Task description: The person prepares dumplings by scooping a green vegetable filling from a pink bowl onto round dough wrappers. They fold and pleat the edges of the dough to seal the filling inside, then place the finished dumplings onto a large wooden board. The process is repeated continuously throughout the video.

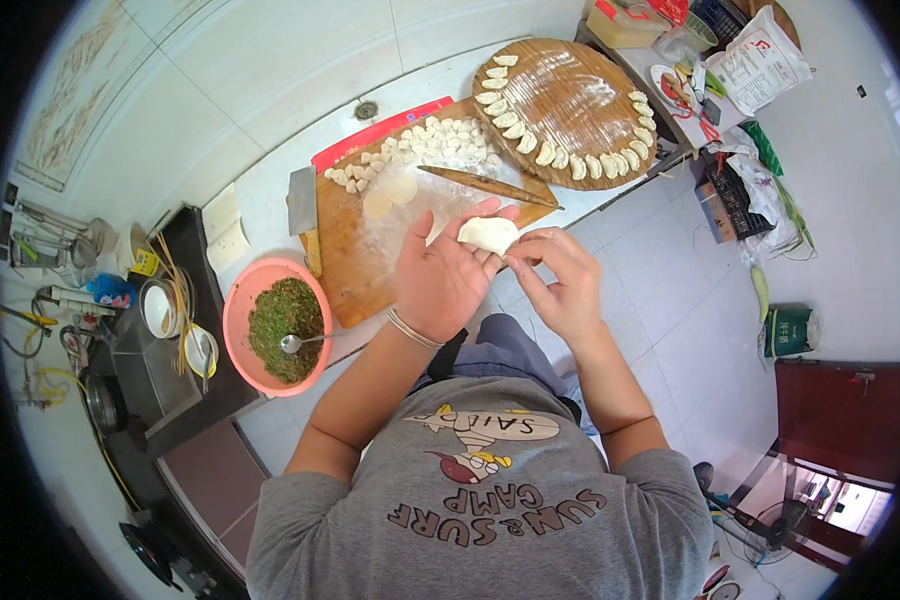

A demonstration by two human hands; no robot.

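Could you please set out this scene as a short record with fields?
Left hand: palm up, dumpling resting on its fingers
Right hand: pinching the dumpling's right edge
Wooden board: dough pieces, flat wrappers, rolling pin
Pink bowl: chopped green mixture, spoon
Round tray: folded dumplings along part of its rim
Cleaver: at the board's left edge

The dumpling [489, 236] is looking smooth and matt, the wooden cutting board [344, 262] is showing a powdery dusting, the plastic basin [233, 325] is looking smooth, the metal spoon [290, 344] is shining, and the cloth T-shirt [470, 568] is appearing matt
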